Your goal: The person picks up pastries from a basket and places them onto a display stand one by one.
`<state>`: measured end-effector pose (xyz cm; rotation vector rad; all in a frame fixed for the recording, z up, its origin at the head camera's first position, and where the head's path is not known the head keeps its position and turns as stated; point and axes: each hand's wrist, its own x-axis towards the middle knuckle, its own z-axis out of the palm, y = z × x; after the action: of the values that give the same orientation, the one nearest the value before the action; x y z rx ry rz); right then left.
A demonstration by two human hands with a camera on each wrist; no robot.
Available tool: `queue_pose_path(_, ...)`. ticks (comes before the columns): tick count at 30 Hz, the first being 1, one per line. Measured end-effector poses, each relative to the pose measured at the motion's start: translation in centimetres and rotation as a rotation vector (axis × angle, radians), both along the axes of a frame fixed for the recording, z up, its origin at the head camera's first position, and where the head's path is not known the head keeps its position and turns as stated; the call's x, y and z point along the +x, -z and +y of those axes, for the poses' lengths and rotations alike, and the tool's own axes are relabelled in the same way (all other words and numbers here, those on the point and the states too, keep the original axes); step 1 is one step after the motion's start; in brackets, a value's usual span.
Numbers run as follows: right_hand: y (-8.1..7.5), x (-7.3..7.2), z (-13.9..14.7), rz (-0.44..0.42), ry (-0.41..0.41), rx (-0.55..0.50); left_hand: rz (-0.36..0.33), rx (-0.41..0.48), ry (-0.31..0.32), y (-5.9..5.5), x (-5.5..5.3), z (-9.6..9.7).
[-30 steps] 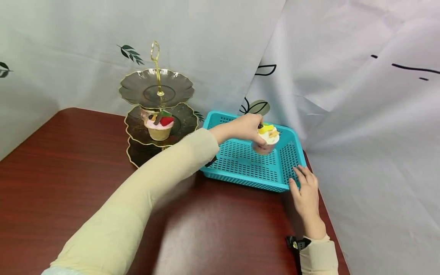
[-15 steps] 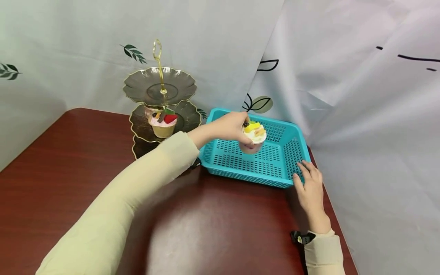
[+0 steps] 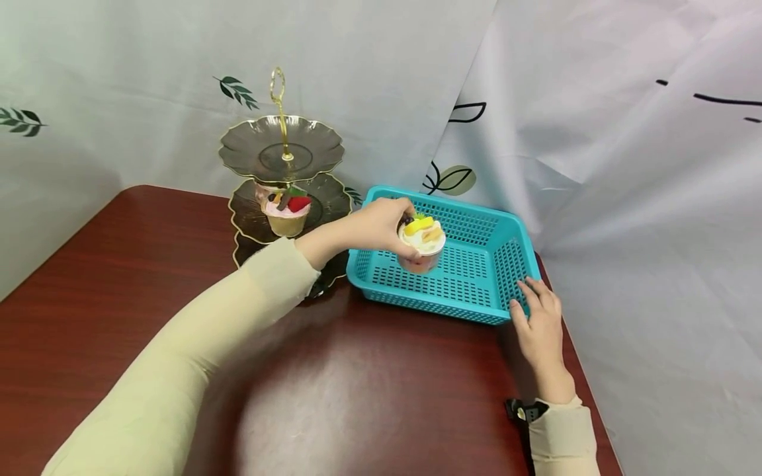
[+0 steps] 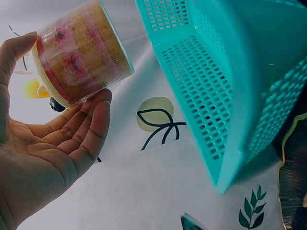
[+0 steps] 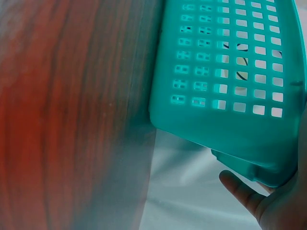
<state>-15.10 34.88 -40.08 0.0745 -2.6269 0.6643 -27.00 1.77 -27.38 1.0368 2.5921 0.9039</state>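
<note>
My left hand [image 3: 378, 228] grips a clear dessert cup [image 3: 421, 263] between thumb and fingers, above the left part of the turquoise basket [image 3: 417, 301]. White cream with yellow fruit pieces and a dark berry tops the cup. In the left wrist view, pink and tan cake layers show through the cup wall [image 4: 84, 52], which is tilted there. My right hand [image 3: 540, 324] lies at the basket's near right corner, its fingers loosely bent along the rim. From the right wrist, the thumb [image 5: 242, 191] shows just under the basket's corner.
Left of the basket stands a tiered stand with dark, gold-edged plates [image 3: 244, 149]. Its middle plate [image 3: 327, 198] bears a strawberry-topped dessert cup [image 3: 288, 221] with another behind it. The brown table [image 3: 357, 390] meets a patterned curtain [image 3: 381, 86] at the back.
My left hand has moved left with the dessert cup, from the basket's right half to its left part. The right hand stays at the basket's corner. The head view has shifted slightly.
</note>
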Motion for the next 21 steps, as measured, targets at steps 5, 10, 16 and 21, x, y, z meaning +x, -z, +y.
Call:
queue_pose_path(5,-0.1,0.0,0.0,0.003,-0.006,-0.004,-0.007,0.029,-0.007,0.0,1.0,-1.6)
queue_pose_path(10,-0.2,0.0,-0.1,-0.003,-0.007,-0.004,0.009,0.026,-0.030,0.0,2.2,-3.0)
queue_pose_path(16,-0.2,0.3,-0.1,-0.007,-0.007,-0.004,0.046,0.033,-0.069,0.6,3.7,-5.0)
queue_pose_path(21,-0.4,0.4,-0.2,0.001,-0.012,-0.003,0.080,0.043,-0.092,1.1,5.1,-6.6)
